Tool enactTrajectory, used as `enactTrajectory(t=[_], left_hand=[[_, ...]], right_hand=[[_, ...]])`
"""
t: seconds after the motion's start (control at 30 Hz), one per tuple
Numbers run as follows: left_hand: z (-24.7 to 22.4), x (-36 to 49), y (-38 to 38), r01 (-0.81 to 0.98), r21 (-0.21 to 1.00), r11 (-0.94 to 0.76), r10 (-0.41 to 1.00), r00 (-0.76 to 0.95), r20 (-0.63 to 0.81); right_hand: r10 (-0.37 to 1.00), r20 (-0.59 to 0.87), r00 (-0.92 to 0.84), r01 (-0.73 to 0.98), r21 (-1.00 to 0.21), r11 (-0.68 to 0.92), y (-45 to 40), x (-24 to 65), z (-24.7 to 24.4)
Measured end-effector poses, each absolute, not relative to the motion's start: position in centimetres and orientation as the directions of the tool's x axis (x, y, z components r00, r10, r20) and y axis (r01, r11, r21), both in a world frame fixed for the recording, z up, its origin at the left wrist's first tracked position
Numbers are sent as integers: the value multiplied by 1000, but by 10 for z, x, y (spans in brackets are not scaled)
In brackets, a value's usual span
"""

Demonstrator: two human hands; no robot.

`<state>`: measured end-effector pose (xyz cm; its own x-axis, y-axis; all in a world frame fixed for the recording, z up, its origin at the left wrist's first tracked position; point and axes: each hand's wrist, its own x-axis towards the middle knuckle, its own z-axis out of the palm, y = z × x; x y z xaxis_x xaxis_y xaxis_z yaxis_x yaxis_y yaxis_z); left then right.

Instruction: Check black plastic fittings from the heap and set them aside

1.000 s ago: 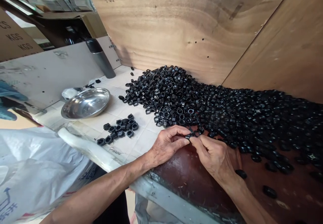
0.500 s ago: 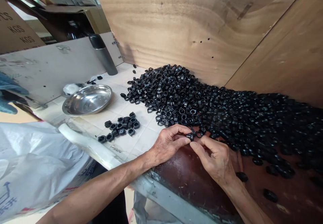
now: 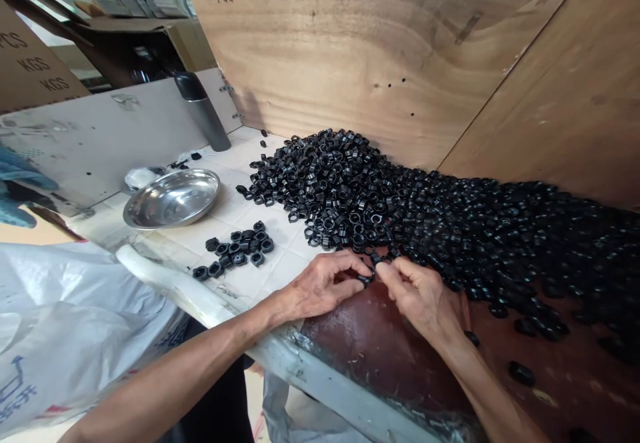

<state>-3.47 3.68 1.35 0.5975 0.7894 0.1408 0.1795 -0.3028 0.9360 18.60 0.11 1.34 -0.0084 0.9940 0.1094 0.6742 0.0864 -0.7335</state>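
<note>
Between the thumb and forefinger of my left hand [image 3: 327, 284] is a small black plastic part [image 3: 365, 279]. My right hand [image 3: 415, 290] is beside it, its fingers pinched at the near edge of the pile; whether a black piece is between them is hard to see. Both hands are over the brown surface [image 3: 380, 343]. Just beyond them rises a big pile of black plastic rings [image 3: 330, 183], running into more black parts [image 3: 500, 243] at the right. A small group of black nut-like pieces [image 3: 237, 248] lies on the white tabletop, left of my left hand.
A shallow steel bowl [image 3: 173, 200] sits at the left near a dark grey bottle [image 3: 203, 113]. Plywood boards [image 3: 350, 50] stand behind the pile. A white sack [image 3: 65, 323] and a blue glove [image 3: 23, 180] are at the left. A pale padded edge [image 3: 165, 290] runs along the front.
My hands have drawn slightly apart. The left has tilted its black part downward and shifted a little left; the right has closed its fingers near the pile. The view has shifted slightly.
</note>
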Motion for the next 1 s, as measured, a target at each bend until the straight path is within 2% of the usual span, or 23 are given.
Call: enactTrajectory(t=[0.07, 0.13, 0.2, 0.23, 0.3, 0.37, 0.47, 0.57, 0.63, 0.77, 0.9, 1.0], left_hand=[[19, -51, 35, 386, 816, -430, 740, 669, 74], [23, -62, 32, 555, 636, -536, 745, 665, 47], [23, -60, 27, 663, 483, -571, 787, 609, 95], [22, -55, 26, 695, 448, -563, 810, 571, 132], [15, -36, 24, 701, 460, -545, 834, 513, 204], [5, -14, 25, 633, 511, -581, 806, 535, 255], [-11, 9, 29, 604, 501, -619, 774, 575, 263], [-22, 14, 30, 660, 477, -580, 807, 545, 228], [-25, 11, 29, 644, 505, -575, 809, 538, 236], [-26, 1, 29, 557, 552, -620, 770, 566, 294], [-26, -2, 32, 532, 551, -644, 751, 578, 320], [-25, -2, 34, 522, 547, -655, 739, 591, 322]], right_hand=[[983, 175, 64, 749, -659, 68, 6, 199, 10], [976, 215, 43, 772, -627, 104, 11, 209, 5], [970, 241, -32, 772, -611, 177, 13, 211, -2], [965, 252, -70, 775, -595, 212, 13, 210, -5], [950, 278, -145, 788, -547, 281, 13, 204, -9], [932, 292, -214, 798, -498, 340, 13, 197, -12], [927, 288, -242, 790, -495, 361, 14, 195, -14], [954, 283, -101, 796, -552, 248, 16, 202, -16], [965, 258, -46, 810, -555, 188, 17, 208, -16], [960, 277, 38, 857, -503, 111, 18, 224, -9], [931, 292, 221, 915, -392, -95, 17, 239, 1], [966, 216, 143, 942, -329, -65, 17, 238, 0]])
